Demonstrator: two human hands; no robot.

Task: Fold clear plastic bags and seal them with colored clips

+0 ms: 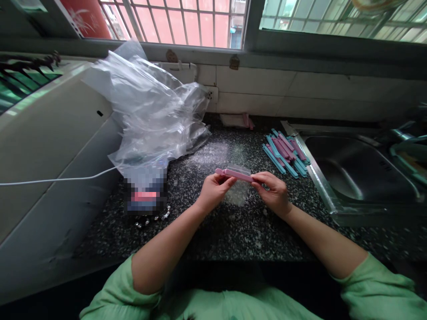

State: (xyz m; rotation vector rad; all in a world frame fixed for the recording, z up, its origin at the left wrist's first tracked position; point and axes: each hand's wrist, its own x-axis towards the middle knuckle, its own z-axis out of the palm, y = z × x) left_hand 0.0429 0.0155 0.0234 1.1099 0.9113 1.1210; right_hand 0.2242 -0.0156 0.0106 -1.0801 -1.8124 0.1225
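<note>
Along the left edge, white panel (56, 151): I see it cut off by my view, with dark curved shapes (30, 66) on top that I cannot identify.
White cable (66, 180): runs in from the left edge; I lose its end at the plastic.
Clear plastic bags (150, 106): a crumpled heap at the back left of the bench (227, 242); the layers overlap too much for me to count.
Pixelated patch (145, 191): masks whatever lies below the bags, so I cannot name it; small shiny beads (167, 212) show at its near edge.
Left hand (215, 191): closed in a pinch on the left part of the pink clip (238, 175), thumb on the near side; I cannot see most of its fingers.
Pink clip: held up over the middle of the bench between both hands, a clear strip (240, 169) along its far edge; I cannot make out how the two join.
Flat packet (231, 120): by the wall, something pink at its right end, dim to me.
Right hand (271, 193): pinching the clip's right end, which its fingertips partly cover.
Pink and blue clips (283, 153): piled beside the sink, many half buried.
Sink (328, 202): at right, the tap (403, 133) above it blurred and dark.
</note>
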